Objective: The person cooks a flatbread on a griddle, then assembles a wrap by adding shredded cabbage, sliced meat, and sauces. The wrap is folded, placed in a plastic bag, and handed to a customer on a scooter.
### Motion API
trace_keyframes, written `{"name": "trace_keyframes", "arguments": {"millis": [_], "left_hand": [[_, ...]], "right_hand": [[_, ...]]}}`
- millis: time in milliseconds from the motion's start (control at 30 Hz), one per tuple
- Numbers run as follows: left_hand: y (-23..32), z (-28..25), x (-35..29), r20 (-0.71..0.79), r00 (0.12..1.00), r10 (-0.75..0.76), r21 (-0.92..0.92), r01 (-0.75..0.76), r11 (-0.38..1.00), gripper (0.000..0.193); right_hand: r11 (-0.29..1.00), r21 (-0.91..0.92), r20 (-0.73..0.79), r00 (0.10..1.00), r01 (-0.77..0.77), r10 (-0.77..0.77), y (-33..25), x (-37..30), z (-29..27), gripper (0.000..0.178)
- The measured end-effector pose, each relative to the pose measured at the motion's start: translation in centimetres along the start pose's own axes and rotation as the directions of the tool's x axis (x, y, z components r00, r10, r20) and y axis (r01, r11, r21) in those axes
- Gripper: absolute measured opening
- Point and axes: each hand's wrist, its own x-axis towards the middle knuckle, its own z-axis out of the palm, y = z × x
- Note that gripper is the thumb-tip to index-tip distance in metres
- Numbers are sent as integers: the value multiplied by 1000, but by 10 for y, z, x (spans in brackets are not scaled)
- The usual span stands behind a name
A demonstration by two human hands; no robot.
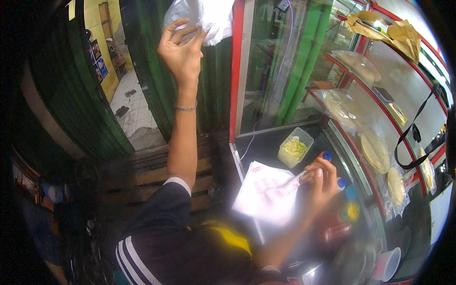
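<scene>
My left hand (183,52) is raised high at the top of the view, its fingers curled and pinching the lower part of a white plastic bag (216,21). A clear or thin plastic bag (180,12) hangs beside it. Lower down, my right hand (320,183) is over the dark counter, thumb and fingers closed at the right edge of a white paper wrapper (268,192) with red print. A blue-capped bottle (327,156) shows just behind its fingers, partly hidden. Beyond the paper stands a clear plastic tub (295,147) with shredded yellow-green vegetable.
Several bottles, including one with a yellow-green cap (350,211), stand right of my forearm. Flatbreads in plastic (375,149) lie on red-edged shelves. A glass pane (285,61) with a red post (236,71) rises beyond the counter. A pink-white cup (387,263) sits lower right.
</scene>
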Motion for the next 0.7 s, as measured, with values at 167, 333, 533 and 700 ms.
{"name": "trace_keyframes", "arguments": {"millis": [167, 333, 533, 700], "left_hand": [[-12, 3, -7, -5, 999, -53, 90, 53, 995, 18], [-32, -5, -46, 57, 923, 381, 450, -364, 815, 28], [-33, -32, -147, 171, 951, 260, 328, -303, 895, 38], [19, -36, -246, 490, 872, 14, 302, -185, 935, 31]], "right_hand": [[999, -38, -30, 1000, 6, -7, -1, -1, -10, 29], [999, -15, -53, 998, -38, 37, -1, -2, -20, 26], [991, -47, 6, 992, -124, 124, 3, 4, -23, 25], [940, -110, 146, 930, -324, 338, 24, 10, -5, 31]]}}
